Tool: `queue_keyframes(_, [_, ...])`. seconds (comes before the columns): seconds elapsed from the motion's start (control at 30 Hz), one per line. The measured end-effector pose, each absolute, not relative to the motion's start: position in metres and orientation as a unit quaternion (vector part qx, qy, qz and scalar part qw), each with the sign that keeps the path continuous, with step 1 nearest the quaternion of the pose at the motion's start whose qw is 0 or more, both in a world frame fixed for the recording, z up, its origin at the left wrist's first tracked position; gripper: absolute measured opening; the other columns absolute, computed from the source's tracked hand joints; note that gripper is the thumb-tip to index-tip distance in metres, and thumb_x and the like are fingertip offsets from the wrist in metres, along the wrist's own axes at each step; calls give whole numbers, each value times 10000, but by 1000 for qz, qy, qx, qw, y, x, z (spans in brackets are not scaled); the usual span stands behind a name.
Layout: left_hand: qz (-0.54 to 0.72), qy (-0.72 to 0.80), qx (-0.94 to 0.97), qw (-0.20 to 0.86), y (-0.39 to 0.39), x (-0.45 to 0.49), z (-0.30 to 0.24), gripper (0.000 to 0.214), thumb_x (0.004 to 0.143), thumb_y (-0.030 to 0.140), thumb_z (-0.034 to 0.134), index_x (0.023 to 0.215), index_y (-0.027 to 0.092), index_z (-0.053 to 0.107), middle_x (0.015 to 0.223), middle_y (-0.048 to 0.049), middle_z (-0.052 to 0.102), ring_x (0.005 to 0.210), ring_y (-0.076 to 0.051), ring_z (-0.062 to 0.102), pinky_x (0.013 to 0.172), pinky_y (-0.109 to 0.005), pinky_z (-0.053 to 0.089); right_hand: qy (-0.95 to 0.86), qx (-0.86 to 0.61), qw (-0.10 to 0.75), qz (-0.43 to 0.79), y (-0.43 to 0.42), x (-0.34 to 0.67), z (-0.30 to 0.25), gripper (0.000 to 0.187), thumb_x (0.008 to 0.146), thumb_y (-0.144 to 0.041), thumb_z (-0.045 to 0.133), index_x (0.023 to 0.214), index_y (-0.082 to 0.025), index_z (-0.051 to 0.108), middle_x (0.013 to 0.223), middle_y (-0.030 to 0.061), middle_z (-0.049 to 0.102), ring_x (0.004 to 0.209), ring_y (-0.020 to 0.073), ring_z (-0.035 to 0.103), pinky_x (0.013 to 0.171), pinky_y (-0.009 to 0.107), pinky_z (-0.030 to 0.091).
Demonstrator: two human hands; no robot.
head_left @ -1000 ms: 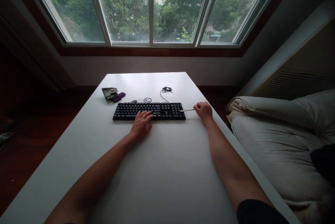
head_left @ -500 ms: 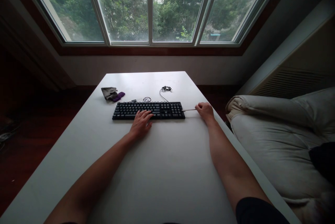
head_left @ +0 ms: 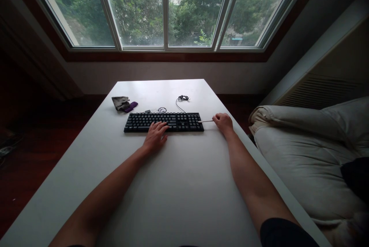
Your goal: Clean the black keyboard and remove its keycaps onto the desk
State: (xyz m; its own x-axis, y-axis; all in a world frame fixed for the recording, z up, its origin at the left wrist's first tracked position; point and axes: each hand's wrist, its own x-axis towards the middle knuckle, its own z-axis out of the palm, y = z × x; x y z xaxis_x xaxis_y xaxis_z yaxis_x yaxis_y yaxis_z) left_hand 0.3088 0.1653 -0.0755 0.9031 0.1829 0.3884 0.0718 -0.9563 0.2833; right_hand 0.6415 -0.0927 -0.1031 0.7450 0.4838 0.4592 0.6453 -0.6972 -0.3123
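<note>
On the table, the keyboard is lying partly under the loosely spread left hand, while the right hand is gripping a stick, seemingly for brushing the right-end keys, the next stroke needing steadiness.

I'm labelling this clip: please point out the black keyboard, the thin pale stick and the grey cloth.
Black keyboard (head_left: 163,117): head view, keys near its middle.
Thin pale stick (head_left: 206,121): head view, bare shaft.
Grey cloth (head_left: 121,103): head view, crumpled middle.
</note>
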Motion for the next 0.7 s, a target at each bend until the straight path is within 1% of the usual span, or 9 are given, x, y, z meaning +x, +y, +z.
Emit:
queue_keyframes(0.13, [211,66,966,134,165,309,-76,446,868,234,555,1311,278,582,1449,-54,515,1382,-281,389,1215,-570,162,-356,-886,227,-192,-72,622,-94,389,925,-424,470,603,-217,539,696,76,615,775,226,501,704,331,342])
queue_keyframes(0.23, [211,65,966,132,165,309,-76,437,872,236,553,1306,276,584,1454,-49,511,1386,-275,386,1220,-560,157,-357,-878,245,-204,-60,608,-87,502,999,-492,353,608,-218,507,656,66,589,726,214,490,677,328,322])
queue_keyframes(0.33, [211,64,966,135,166,309,-76,432,874,238,554,1304,273,584,1446,-49,520,1382,-270,392,1220,-553,165,-344,-877,253,-220,-50,592,-80,554,1022,-520,281,617,-218,508,656,73,588,705,215,488,649,328,294])
queue_keyframes(0.43, [216,66,964,140,166,309,-75,413,888,241,540,1297,266,585,1430,-50,536,1371,-262,407,1218,-546,175,-355,-870,254,-230,-37,569,-74,576,1035,-512,239,645,-214,540,665,77,594,695,214,493,645,325,282])
queue_keyframes(0.53, [230,63,960,148,165,309,-72,380,907,252,520,1281,254,588,1392,-54,567,1350,-253,432,1218,-535,178,-409,-852,227,-235,-25,545,-68,561,1033,-519,265,663,-212,555,673,74,594,692,211,492,663,327,273])
queue_keyframes(0.7, [265,59,949,163,164,308,-67,324,934,323,522,1240,250,599,1249,-50,643,1241,-226,514,1218,-486,208,-443,-841,195,-243,-14,519,-62,523,1036,-506,271,735,-211,579,715,81,597,709,219,492,684,337,272])
